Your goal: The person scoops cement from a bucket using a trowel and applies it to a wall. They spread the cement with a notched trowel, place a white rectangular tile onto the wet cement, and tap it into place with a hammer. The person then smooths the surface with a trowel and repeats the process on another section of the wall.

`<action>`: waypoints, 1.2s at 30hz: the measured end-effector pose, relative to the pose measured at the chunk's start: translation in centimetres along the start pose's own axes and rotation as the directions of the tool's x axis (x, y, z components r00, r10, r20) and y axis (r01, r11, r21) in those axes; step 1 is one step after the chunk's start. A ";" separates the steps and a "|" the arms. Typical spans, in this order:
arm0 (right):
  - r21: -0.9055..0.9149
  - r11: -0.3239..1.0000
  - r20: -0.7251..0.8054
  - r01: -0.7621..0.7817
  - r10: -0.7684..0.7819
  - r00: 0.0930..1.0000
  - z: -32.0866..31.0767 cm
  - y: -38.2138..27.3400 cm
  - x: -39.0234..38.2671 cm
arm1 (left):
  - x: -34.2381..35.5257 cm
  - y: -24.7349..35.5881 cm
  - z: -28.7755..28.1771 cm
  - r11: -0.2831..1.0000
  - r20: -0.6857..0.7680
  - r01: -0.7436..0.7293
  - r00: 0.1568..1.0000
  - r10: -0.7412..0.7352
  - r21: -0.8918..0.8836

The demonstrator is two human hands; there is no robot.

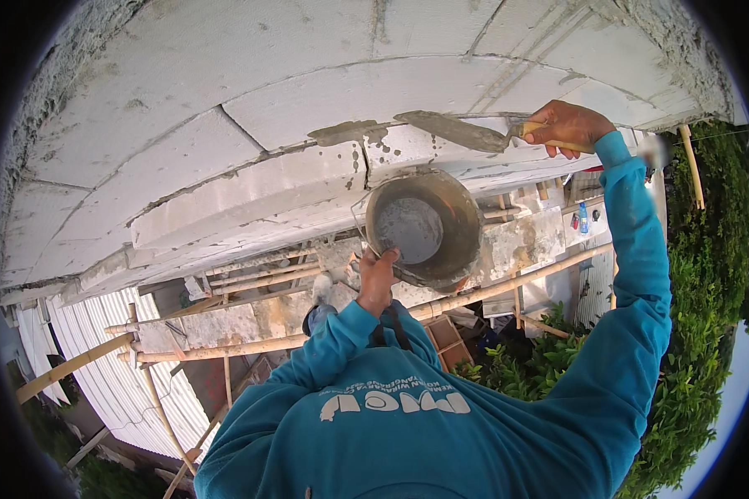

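Note:
My left hand (378, 281) grips the near left rim of a dark bucket (468, 224), held up close to the wall. Wet grey mortar (409, 229) lies in its bottom. Out to the right, my right hand (569, 126) is closed round the yellowish handle of a trowel (458, 131). Its long blade, coated in mortar, lies along a joint of the pale block wall (324, 91), pointing left. Just left of the blade tip, a wet mortar smear (341, 133) covers the joint, with dark splashes around it. Whether the blade presses on the blocks I cannot tell.
Below me runs a scaffold of bamboo poles (466, 301) and worn planks (225, 326). A blue bottle (583, 218) stands on the boards at right. Corrugated roofing (133, 366) lies lower left, leafy trees (707, 274) at right. One block (250, 200) juts from the wall.

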State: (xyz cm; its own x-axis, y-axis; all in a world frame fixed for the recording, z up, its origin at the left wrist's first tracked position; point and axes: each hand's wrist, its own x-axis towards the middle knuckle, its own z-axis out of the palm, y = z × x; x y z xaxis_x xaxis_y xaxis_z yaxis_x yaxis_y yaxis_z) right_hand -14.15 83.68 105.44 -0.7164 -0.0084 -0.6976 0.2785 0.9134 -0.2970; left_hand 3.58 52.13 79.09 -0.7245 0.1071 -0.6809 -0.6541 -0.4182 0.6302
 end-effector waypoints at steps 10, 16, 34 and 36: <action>-0.032 0.996 -0.067 0.085 -0.087 0.994 3.5 -1.7 -1.5 | -0.3 -1.2 -3.7 0.999 0.019 -0.009 1.000 0.009 0.036; -0.472 0.797 -0.302 0.377 -0.548 0.780 13.0 -8.7 3.0 | -0.5 -1.3 -5.8 0.998 0.048 -0.028 0.999 0.025 0.060; -0.076 0.993 -0.514 -0.093 0.041 0.857 13.9 4.5 -3.4 | -1.4 1.4 -13.5 0.997 0.073 0.058 0.995 -0.062 0.049; -0.012 0.998 -0.656 -0.069 0.044 0.753 16.8 6.2 -4.8 | -1.2 1.8 -15.1 0.998 0.107 0.044 0.993 -0.049 0.049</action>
State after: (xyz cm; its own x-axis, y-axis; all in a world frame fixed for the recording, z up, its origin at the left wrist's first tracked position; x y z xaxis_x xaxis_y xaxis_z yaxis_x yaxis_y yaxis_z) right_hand 1.81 82.54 95.98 -0.9473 0.3007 -0.1107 0.3191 0.9167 -0.2404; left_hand 6.56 37.67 75.39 -0.7104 0.2240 -0.6672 -0.6956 -0.3682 0.6169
